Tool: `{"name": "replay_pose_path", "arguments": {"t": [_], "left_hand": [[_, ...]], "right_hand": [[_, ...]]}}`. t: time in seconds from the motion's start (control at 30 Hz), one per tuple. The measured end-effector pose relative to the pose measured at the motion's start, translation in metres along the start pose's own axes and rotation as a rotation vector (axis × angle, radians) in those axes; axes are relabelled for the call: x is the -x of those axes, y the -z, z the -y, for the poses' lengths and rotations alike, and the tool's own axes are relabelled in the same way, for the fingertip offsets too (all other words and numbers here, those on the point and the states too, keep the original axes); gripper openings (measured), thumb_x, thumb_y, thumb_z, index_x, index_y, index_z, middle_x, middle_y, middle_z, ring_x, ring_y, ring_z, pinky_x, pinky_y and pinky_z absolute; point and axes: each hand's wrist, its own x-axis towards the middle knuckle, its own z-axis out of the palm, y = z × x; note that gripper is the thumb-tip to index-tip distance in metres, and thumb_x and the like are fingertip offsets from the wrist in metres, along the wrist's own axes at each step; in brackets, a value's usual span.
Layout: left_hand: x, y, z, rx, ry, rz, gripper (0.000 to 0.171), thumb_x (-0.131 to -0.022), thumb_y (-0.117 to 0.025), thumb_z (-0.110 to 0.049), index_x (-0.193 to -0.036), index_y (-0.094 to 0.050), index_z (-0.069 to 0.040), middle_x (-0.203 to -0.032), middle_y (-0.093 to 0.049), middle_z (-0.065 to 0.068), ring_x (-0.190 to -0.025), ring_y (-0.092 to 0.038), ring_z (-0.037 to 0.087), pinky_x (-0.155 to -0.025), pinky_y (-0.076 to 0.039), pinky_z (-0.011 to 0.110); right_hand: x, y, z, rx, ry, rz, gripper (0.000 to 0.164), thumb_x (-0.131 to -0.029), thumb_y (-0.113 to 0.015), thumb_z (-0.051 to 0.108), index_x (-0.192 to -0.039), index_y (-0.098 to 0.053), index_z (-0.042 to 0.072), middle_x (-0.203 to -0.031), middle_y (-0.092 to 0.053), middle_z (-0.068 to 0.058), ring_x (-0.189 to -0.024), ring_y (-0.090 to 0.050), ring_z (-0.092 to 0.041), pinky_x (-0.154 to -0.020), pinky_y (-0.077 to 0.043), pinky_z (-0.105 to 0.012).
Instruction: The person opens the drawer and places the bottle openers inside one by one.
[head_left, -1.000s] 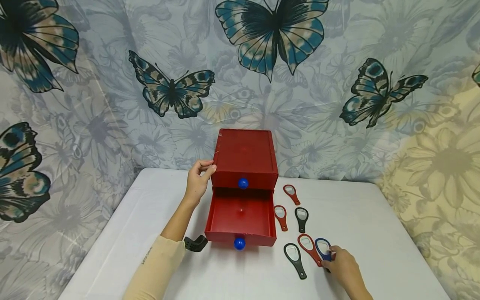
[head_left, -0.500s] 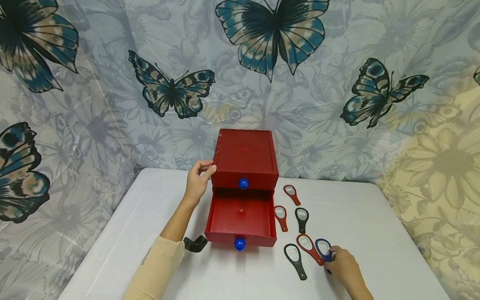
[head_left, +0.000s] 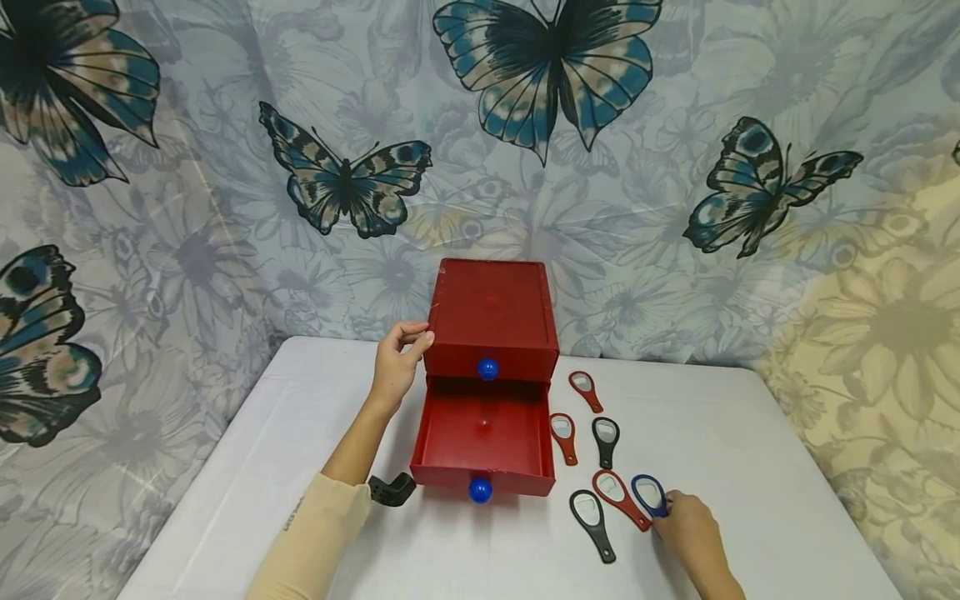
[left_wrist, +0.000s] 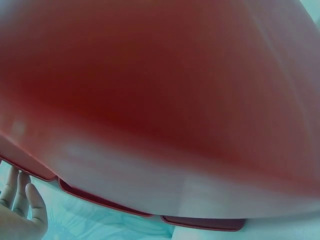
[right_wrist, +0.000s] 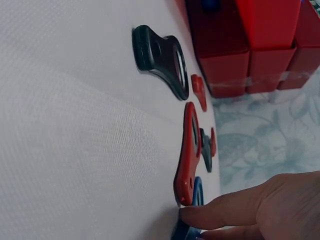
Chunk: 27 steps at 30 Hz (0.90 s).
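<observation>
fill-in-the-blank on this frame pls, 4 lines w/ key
1. The right hand pinches the ____ bottle opener.
2. In the head view, exactly ____ black bottle openers lie on the white table.
3. The drawer unit, which has blue knobs, is coloured ____.
4. In the head view, the left hand is at the ____ side of the drawer unit.

Missing words: blue; two; red; left
</observation>
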Motion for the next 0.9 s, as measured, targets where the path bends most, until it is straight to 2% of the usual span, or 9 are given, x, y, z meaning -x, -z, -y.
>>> {"name": "replay_pose_path", "arguments": {"t": [0.17, 0.33, 0.43, 0.47, 0.67, 0.7, 0.9], "left_hand": [[0.000, 0.000, 0.000, 0.002, -0.007, 0.000, 0.025, -0.094, -0.062, -0.013, -0.114, -0.058, 0.002, -0.120, -0.060, 0.014, -0.094, -0.054, 0.006, -0.077, -0.043, 0.024], [0.000, -0.001, -0.001, 0.009, -0.008, -0.009, 0.024, -0.094, -0.063, -0.012, -0.113, -0.060, 0.002, -0.115, -0.061, 0.010, -0.092, -0.054, 0.006, -0.076, -0.043, 0.023], [0.001, -0.001, -0.001, 0.012, -0.012, -0.012, 0.025, -0.094, -0.063, -0.012, -0.114, -0.060, 0.001, -0.113, -0.061, 0.010, -0.091, -0.055, 0.005, -0.075, -0.043, 0.022], [0.003, 0.000, -0.005, 0.012, -0.005, -0.005, 0.025, -0.094, -0.063, -0.012, -0.114, -0.060, 0.002, -0.114, -0.061, 0.011, -0.091, -0.054, 0.006, -0.076, -0.043, 0.022], [0.003, 0.000, -0.007, 0.017, 0.004, 0.000, 0.027, -0.094, -0.063, -0.011, -0.117, -0.059, 0.003, -0.120, -0.058, 0.017, -0.091, -0.054, 0.006, -0.076, -0.043, 0.022], [0.001, 0.000, -0.003, 0.019, -0.002, -0.006, 0.027, -0.094, -0.063, -0.012, -0.116, -0.059, 0.002, -0.120, -0.058, 0.017, -0.091, -0.054, 0.005, -0.076, -0.042, 0.021], [0.001, 0.000, -0.002, 0.016, 0.005, -0.007, 0.028, -0.094, -0.063, -0.012, -0.117, -0.060, 0.002, -0.120, -0.058, 0.016, -0.091, -0.054, 0.004, -0.076, -0.043, 0.021]], "right_hand": [[-0.002, -0.001, -0.004, -0.037, -0.041, 0.020, 0.044, -0.069, -0.072, 0.004, -0.101, -0.058, -0.022, -0.079, -0.066, -0.024, -0.071, -0.061, -0.031, -0.065, -0.051, -0.048], [-0.004, 0.001, -0.009, -0.097, -0.061, 0.019, 0.044, -0.071, -0.071, 0.007, -0.103, -0.059, -0.020, -0.074, -0.063, -0.013, -0.069, -0.056, -0.024, -0.058, -0.045, -0.035], [-0.004, 0.005, -0.009, -0.129, -0.052, -0.004, 0.042, -0.072, -0.070, 0.007, -0.102, -0.061, -0.019, -0.073, -0.063, -0.011, -0.066, -0.054, -0.021, -0.055, -0.041, -0.029], [-0.004, 0.006, -0.008, -0.139, -0.048, -0.018, 0.041, -0.072, -0.071, 0.007, -0.102, -0.061, -0.019, -0.072, -0.063, -0.011, -0.065, -0.054, -0.020, -0.055, -0.041, -0.028], [-0.006, 0.018, 0.003, -0.191, -0.032, -0.085, 0.039, -0.075, -0.071, 0.007, -0.105, -0.063, -0.017, -0.076, -0.066, -0.012, -0.066, -0.054, -0.016, -0.056, -0.040, -0.025], [-0.006, 0.020, 0.006, -0.206, -0.034, -0.090, 0.040, -0.075, -0.071, 0.007, -0.106, -0.063, -0.017, -0.076, -0.066, -0.012, -0.066, -0.054, -0.015, -0.055, -0.040, -0.024], [-0.005, 0.028, 0.028, -0.295, -0.027, -0.103, 0.041, -0.077, -0.072, 0.007, -0.111, -0.063, -0.014, -0.083, -0.068, -0.016, -0.068, -0.056, -0.011, -0.055, -0.043, -0.019]]}}
